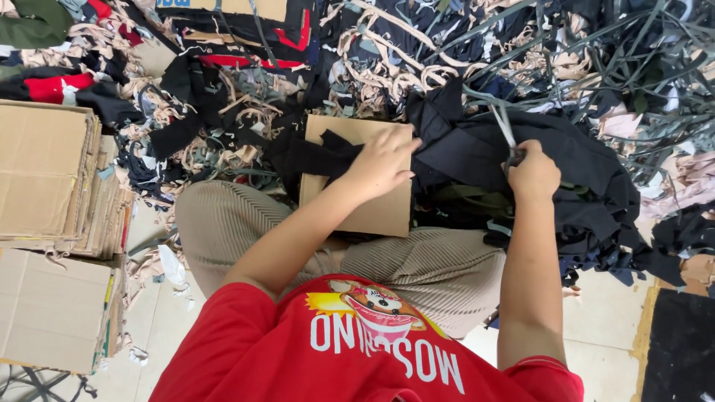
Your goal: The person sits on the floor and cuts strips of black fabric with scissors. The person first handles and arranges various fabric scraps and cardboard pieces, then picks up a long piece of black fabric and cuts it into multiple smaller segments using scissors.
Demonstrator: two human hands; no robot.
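Observation:
I sit on the floor in a red shirt and beige ribbed trousers. My left hand (381, 162) rests fingers spread on a brown cardboard piece (376, 212) lying across my lap, touching the edge of a black cloth piece (313, 156). My right hand (532, 173) is closed around scissors (506, 130), whose grey blades point up and away over a heap of dark navy fabric (573, 171). What lies between the blades is not clear.
Stacks of flattened cardboard (45, 171) stand at the left, a second stack (52, 313) below it. A wide pile of fabric scraps and strips (387, 52) in tan, black, red and grey-green fills the far side. A black mat (681, 342) lies at the lower right on the tiled floor.

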